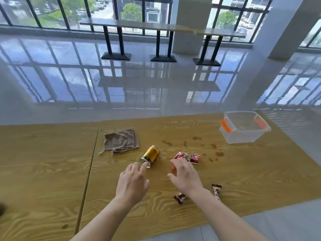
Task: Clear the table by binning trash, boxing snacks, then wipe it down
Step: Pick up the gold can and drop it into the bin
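We cannot read any brand or lettering: the gold can point(150, 156) carries a dark patterned band near its nearer end, and the snack wrappers show only blurred red, white and black print. The can lies on its side on the wooden table point(45, 171), a smooth metallic cylinder whose long axis runs from near-left to far-right, its shiny end facing us and the left hand. Our left hand point(132, 182) is open, fingers spread, with the fingertips point(144, 165) at or just touching the can's near end; it grips nothing. Our right hand point(185, 176) is also open and loosely curved, palm down, its fingertips over the near edge of the red crinkled snack packets point(188, 157), which lie just right of the can; we cannot tell whether it touches them. Two small dark brown candy wrappers sit closer to us: one point(179, 198) just left of the right wrist, the other point(216, 190) just right of it, standing lengthwise towards us with twisted ends. A rumpled grey-brown cloth point(121, 140) lies flat beyond the can, to the left. At the far right of the table stands a clear plastic box point(243, 134), rectangular with rounded corners and orange clip latches on two sides, lid off. Between box and snacks, brownish spill stains point(215, 148) spot the yellowish wood-grain tabletop.
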Demonstrator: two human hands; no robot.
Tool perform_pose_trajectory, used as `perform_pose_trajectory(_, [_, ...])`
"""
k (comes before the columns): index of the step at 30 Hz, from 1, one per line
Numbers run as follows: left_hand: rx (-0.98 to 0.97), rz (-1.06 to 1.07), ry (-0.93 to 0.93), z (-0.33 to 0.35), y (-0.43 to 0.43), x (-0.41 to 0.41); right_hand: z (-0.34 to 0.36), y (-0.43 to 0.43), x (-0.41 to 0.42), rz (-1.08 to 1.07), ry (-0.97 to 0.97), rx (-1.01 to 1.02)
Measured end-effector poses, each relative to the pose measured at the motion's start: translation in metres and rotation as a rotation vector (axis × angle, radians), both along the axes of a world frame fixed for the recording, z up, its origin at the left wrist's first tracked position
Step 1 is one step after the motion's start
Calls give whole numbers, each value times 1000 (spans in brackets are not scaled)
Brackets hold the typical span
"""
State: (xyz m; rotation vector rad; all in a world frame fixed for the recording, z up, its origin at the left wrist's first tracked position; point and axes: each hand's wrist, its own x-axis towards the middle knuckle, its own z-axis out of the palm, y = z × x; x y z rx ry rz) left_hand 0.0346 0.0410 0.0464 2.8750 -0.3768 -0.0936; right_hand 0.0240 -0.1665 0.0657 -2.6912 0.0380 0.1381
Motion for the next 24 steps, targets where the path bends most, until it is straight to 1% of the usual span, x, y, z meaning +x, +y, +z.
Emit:
perform_pose_trajectory(5, [8, 97, 95, -15, 5, 16, -12, 20, 36, 80, 38, 3])
perform_pose_trajectory(8, [-8, 172, 120, -28, 2, 26, -19, 24, 60, 139, 51, -7])
perform_pose_trajectory(13, [-27, 327, 177, -46, -6, 46, -30, 29, 104, 288, 31, -17])
perform_pose_trajectory(16, [-14, 426, 239, -57, -11, 57, -37, 32, 128, 447, 27, -112])
perform_pose_trajectory(19, [13, 470, 288, -66, -13, 65, -43, 38, 144, 606, 40, -268])
perform_pose_trajectory(24, [16, 539, 256, -78, -21, 71, -60, 40, 161, 784, 66, -456])
